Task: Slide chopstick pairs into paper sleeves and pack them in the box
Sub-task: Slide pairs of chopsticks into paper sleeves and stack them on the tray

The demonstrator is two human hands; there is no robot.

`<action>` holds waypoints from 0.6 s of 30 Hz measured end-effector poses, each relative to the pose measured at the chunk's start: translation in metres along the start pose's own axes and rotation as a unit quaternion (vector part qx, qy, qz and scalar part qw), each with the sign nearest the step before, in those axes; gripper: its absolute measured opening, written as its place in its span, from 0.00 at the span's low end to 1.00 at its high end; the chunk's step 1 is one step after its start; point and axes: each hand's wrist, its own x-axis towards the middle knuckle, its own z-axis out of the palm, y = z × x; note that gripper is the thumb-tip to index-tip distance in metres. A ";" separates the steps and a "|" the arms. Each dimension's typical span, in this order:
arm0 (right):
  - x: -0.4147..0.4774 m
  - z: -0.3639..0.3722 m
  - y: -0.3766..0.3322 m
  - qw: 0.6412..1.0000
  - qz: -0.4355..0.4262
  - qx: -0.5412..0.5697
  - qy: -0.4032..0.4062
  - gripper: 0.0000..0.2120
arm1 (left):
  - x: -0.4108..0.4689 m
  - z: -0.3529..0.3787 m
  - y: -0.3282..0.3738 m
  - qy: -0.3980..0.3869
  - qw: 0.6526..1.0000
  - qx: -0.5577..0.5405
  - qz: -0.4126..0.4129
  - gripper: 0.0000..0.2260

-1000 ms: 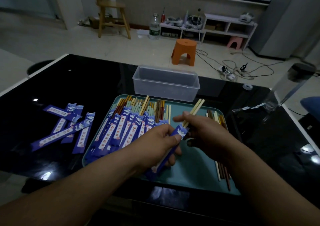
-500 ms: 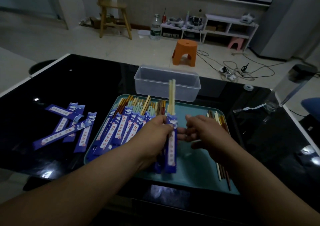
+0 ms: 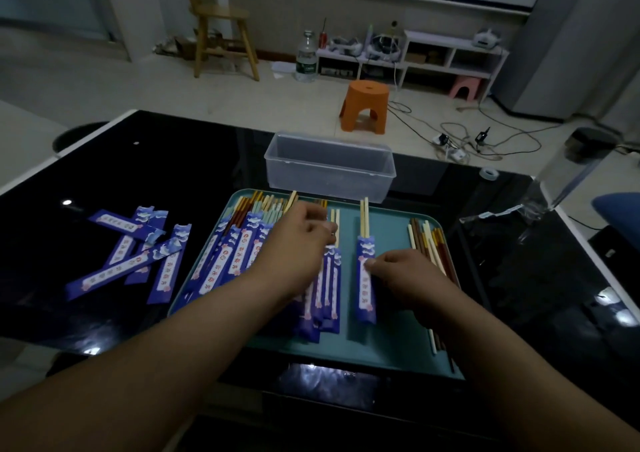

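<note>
One clear plastic box [image 3: 329, 171] and one teal tray [image 3: 391, 340]. About five empty paper sleeves [image 3: 138, 254] lie left of the left grip [image 3: 301, 240]. The right grip [image 3: 412, 275] holds one sleeved chopstick pair [image 3: 366, 278]. The loose chopsticks [image 3: 433, 240] to its right overlap too much to count.
</note>
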 end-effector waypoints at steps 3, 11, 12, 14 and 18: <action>0.007 0.007 0.002 0.998 0.011 -0.063 -0.011 0.12 | 0.000 -0.015 0.000 0.028 0.999 0.000 0.024 0.07; 0.011 0.018 -0.001 0.973 -0.076 -0.201 0.081 0.08 | -0.005 -0.046 -0.008 0.041 0.999 0.026 0.026 0.07; 0.010 0.020 -0.003 0.974 -0.093 -0.187 0.089 0.06 | -0.006 -0.050 -0.009 0.044 0.998 0.029 0.028 0.07; 0.009 0.024 -0.009 0.971 -0.137 -0.166 0.102 0.03 | -0.006 -0.054 -0.011 0.045 0.998 0.036 0.031 0.07; 0.008 0.047 -0.028 0.953 -0.228 -0.162 0.112 0.05 | -0.003 -0.065 -0.014 0.061 0.995 0.068 0.041 0.05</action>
